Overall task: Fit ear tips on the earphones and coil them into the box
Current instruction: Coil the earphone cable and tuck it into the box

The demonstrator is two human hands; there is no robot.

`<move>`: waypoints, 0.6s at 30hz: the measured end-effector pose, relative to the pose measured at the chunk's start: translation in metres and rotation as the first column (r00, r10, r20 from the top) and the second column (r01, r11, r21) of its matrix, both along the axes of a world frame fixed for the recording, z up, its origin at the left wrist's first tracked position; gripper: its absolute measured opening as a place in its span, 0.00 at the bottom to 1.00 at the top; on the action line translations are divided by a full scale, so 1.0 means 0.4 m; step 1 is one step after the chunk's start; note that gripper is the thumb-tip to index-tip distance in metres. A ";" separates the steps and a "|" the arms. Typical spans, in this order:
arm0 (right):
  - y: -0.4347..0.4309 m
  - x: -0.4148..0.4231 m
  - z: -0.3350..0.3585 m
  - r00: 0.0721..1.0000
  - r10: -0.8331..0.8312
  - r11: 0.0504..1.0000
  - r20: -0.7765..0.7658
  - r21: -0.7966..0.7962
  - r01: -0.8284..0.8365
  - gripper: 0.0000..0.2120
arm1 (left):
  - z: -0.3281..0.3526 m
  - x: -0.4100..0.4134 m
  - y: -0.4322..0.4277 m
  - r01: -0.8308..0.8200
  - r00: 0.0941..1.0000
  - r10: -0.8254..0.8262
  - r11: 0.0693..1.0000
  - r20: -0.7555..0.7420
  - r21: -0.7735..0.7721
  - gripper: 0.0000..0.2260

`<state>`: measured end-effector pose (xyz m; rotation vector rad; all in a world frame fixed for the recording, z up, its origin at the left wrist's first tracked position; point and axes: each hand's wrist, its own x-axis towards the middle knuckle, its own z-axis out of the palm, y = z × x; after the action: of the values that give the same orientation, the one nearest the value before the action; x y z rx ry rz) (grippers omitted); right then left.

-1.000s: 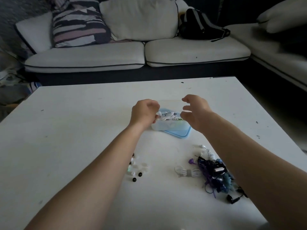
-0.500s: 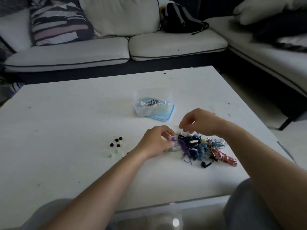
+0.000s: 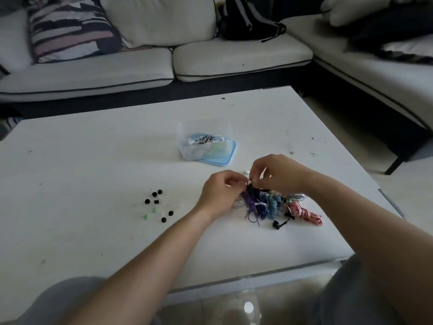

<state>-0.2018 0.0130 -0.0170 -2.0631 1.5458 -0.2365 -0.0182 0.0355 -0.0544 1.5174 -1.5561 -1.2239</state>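
A tangled pile of earphones [image 3: 274,204] in purple, blue, pink and black lies on the white table [image 3: 93,160]. My left hand [image 3: 222,192] and my right hand [image 3: 278,174] meet over the pile's far left end, both pinching a dark earphone [image 3: 251,184] between the fingertips. Several loose ear tips [image 3: 155,202], black and green, lie scattered to the left. A clear plastic box [image 3: 203,139] stands on its blue lid [image 3: 220,159] farther back, with coiled earphones inside.
A white sofa [image 3: 140,66] with cushions and a black bag [image 3: 246,19] runs along the table's far side and right. One black earbud [image 3: 280,224] lies apart at the pile's near edge. The table's near edge is by my knees.
Both hands left the box and came back to the earphone pile. They have since closed together and pinched a dark earphone at the pile's far left end.
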 end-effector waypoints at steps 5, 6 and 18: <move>-0.021 0.027 0.031 0.901 -0.203 0.979 0.384 0.085 0.185 0.02 | 0.042 0.042 -0.016 -0.079 0.992 0.081 0.996 -0.093 0.031 0.15; -0.023 0.036 0.038 0.859 -0.235 0.972 0.455 0.133 0.196 0.02 | 0.048 0.049 -0.016 -0.055 0.990 0.063 0.996 -0.123 0.065 0.17; -0.029 0.144 0.068 0.244 -0.619 0.782 0.746 0.614 0.109 0.10 | 0.127 0.138 -0.021 0.011 0.851 0.167 0.942 -0.497 0.337 0.13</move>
<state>-0.1443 0.0014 0.0104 -0.7394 1.0865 -0.9785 0.0369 0.0271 -0.0037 1.2701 -0.9531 -1.7364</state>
